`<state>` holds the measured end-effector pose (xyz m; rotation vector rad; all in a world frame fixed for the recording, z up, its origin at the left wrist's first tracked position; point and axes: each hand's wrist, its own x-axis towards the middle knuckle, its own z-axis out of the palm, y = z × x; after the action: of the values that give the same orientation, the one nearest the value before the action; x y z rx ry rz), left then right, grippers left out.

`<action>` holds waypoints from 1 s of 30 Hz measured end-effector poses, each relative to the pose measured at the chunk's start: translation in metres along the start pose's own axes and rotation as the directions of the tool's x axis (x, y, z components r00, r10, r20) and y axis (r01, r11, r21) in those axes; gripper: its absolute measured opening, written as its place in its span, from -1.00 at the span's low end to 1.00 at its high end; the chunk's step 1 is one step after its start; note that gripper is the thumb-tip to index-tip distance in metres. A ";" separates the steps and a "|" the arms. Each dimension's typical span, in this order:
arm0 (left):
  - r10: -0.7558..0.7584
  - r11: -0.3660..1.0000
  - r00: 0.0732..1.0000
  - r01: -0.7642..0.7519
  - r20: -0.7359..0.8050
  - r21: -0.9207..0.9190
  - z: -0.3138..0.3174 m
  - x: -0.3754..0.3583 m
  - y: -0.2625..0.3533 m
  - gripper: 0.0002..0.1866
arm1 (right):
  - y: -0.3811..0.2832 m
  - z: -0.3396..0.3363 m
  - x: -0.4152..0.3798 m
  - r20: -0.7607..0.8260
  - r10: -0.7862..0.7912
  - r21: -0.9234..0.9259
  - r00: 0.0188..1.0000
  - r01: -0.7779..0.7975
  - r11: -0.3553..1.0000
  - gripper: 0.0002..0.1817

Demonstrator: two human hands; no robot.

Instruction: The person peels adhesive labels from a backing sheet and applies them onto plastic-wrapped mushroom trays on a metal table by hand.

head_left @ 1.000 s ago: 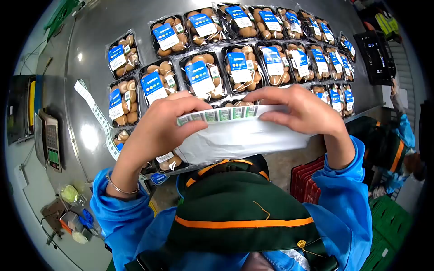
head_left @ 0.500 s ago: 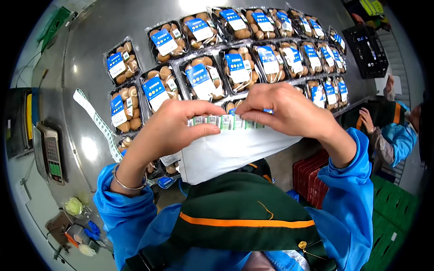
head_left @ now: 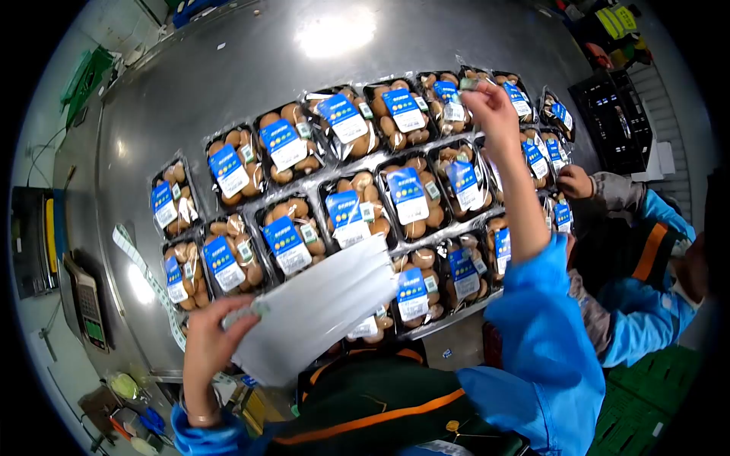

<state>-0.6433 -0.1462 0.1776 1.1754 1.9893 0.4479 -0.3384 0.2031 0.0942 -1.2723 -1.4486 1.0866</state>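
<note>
The left hand (head_left: pixel 217 338) pinches a white sheet (head_left: pixel 323 308) in its fingers over the near edge of the bench (head_left: pixel 182 83) — the right hand (head_left: pixel 493 112), fingers narrow, holds a small label (head_left: pixel 469 84) above the far row of mushroom packs (head_left: pixel 342 118).

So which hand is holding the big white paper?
The wearer's left hand; their right hand, over the mushroom packs, and the co-worker's hand don't touch the paper.
</note>
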 end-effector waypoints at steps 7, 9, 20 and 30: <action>-0.229 0.973 0.966 0.232 -0.119 0.015 0.000 -0.026 0.017 -0.74 | 0.140 0.004 0.141 -0.108 0.064 -0.428 0.992 -0.105 0.898 -0.56; -0.378 0.925 0.924 0.380 -0.061 0.030 -0.005 -0.023 0.027 -0.68 | 0.142 0.007 0.141 -0.073 0.101 -0.630 0.992 -0.124 0.766 -0.51; -0.301 0.951 0.953 0.302 0.021 -0.064 -0.001 -0.014 0.043 -0.73 | 0.092 0.071 0.099 0.227 0.370 -0.130 0.901 -0.348 0.928 -0.78; -0.187 0.966 0.981 0.174 -0.054 -0.189 0.008 -0.030 0.011 -0.73 | 0.056 0.114 0.080 0.283 0.092 -0.740 0.955 0.156 0.655 -0.33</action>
<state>-0.6219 -0.1667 0.1922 0.8664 2.0457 0.5730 -0.4441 0.2810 0.0211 -1.6795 -2.3044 0.6458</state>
